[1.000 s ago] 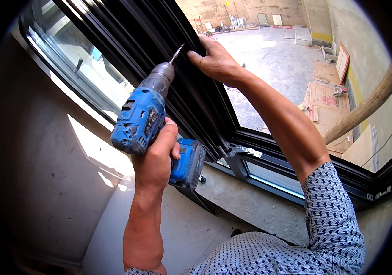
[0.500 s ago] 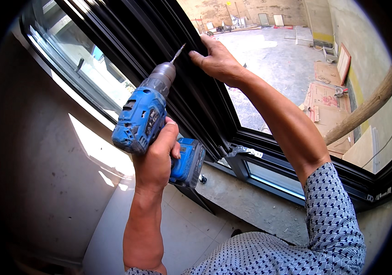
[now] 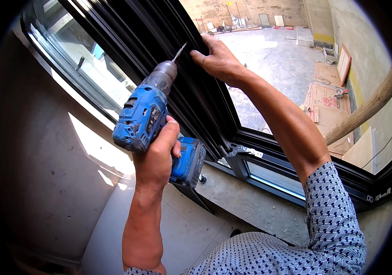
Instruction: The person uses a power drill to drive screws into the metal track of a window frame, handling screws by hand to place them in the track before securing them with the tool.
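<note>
My left hand (image 3: 156, 158) is wrapped round the handle of a blue cordless drill (image 3: 143, 114), its battery pack (image 3: 187, 162) sitting below my fingers. From the grey chuck a thin bit (image 3: 180, 52) points up and away at the black window frame (image 3: 191, 87). The bit's tip lies close to the frame; whether it touches cannot be made out. Just right of that tip, my right hand (image 3: 219, 59) grips the frame's edge, thumb on the near face and the other fingers mostly hidden behind it.
A metal hinge arm (image 3: 245, 151) sticks out at the frame's lower corner, above a rough concrete sill (image 3: 246, 201). To the left stands a glass pane (image 3: 74, 59) beside a plain wall (image 3: 44, 160). Outside, a wooden pole (image 3: 365, 105) slants across, with boards on the ground.
The drill has shifted very slightly up and to the right in my left hand. My right hand keeps its place on the frame.
</note>
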Demonstrator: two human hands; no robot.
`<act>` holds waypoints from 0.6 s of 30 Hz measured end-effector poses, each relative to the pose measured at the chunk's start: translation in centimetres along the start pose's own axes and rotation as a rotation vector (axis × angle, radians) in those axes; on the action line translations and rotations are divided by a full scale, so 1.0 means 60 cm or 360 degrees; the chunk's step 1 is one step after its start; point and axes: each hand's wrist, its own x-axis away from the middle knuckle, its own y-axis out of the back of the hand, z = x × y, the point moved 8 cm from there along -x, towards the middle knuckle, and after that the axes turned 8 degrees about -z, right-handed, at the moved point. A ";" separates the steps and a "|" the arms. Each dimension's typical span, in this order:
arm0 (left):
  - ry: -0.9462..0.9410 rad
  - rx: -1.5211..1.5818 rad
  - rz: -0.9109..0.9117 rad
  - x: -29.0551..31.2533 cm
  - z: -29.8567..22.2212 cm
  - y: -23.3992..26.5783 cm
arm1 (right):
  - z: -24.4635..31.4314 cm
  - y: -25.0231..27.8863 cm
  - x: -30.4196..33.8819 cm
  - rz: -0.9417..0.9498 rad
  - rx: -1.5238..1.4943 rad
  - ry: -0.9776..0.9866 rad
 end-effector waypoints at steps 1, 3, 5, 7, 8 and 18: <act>-0.0006 -0.0004 -0.0014 0.000 -0.001 0.000 | 0.001 0.001 0.001 -0.0002 0.0001 0.0002; -0.0018 -0.0012 -0.0043 0.001 -0.005 -0.001 | 0.011 0.003 0.005 -0.0006 0.0002 0.0005; -0.0030 -0.0024 -0.0033 0.000 -0.005 0.000 | 0.022 0.004 0.010 0.0090 0.0033 -0.0071; -0.0036 -0.0027 -0.0028 0.000 -0.006 -0.001 | 0.025 0.004 0.013 0.0135 0.0053 -0.0108; -0.0036 -0.0023 -0.0030 0.000 -0.007 -0.001 | 0.026 0.004 0.013 0.0134 0.0056 -0.0108; -0.0005 -0.0015 -0.0045 -0.001 -0.003 0.000 | 0.021 0.006 0.011 0.0146 0.0065 -0.0084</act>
